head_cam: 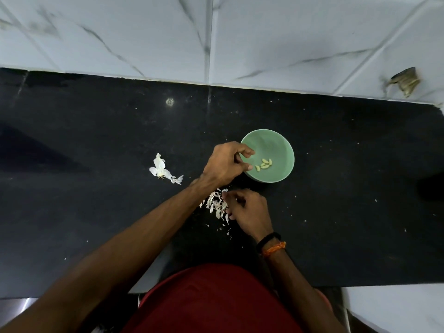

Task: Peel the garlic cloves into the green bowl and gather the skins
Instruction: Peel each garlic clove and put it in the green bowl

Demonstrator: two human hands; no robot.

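The green bowl (276, 143) stands on the black counter with several peeled garlic cloves (264, 164) inside. My left hand (225, 164) reaches over the bowl's left rim, fingers spread apart above the cloves, with nothing visible in them. My right hand (249, 213) rests on the counter just below the bowl, fingers curled beside a heap of white garlic skins (216, 204); a skin piece sits at its fingertips. A larger garlic husk (161, 170) lies apart to the left.
The black counter (96, 212) ends at a white marble-tiled wall (216, 39) behind. Small skin flecks are scattered around the heap. A brown scrap (406, 81) sticks to the wall at far right. My red shirt fills the bottom edge.
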